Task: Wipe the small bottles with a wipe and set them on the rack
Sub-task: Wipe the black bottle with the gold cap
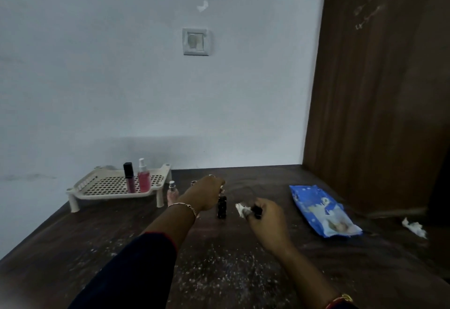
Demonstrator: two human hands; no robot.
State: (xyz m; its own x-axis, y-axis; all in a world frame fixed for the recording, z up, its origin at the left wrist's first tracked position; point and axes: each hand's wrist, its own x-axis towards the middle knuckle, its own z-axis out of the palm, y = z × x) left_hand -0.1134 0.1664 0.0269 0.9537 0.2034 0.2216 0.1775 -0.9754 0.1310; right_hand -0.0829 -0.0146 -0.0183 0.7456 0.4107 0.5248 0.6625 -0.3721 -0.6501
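— Well, where do we stand with the dark bottle (222,208)?

— It stands upright on the bench (219,272), between our two hands and well to the right of the rack (114,188). Our left hand (207,193) is right over it, with the fingers (222,186) bent down onto its cap. We cannot tell from here whether they pinch the cap or only touch it.

— And the right hand (266,216)?

— It is just beside the bottle, apart from it. Its fingers are curled round a crumpled white wipe (241,208) and a small dark thing (257,211) that is too blurred to name.

— How do we expect the bottle to handle?

— Light, we judge, and stiff. It is probably glass or hard plastic, so it may be slick under a damp wipe. Being narrow and tall, it may also tip. We would take it low on the body rather than by the cap, which might turn or come off.

— What do we see on the rack?

— A pink spray bottle (143,179) and a dark-capped tube (129,178) stand on it. A pale bottle (172,194) stands on the bench just beside the rack's near right leg. The blue wipe pack (321,211) lies further right.
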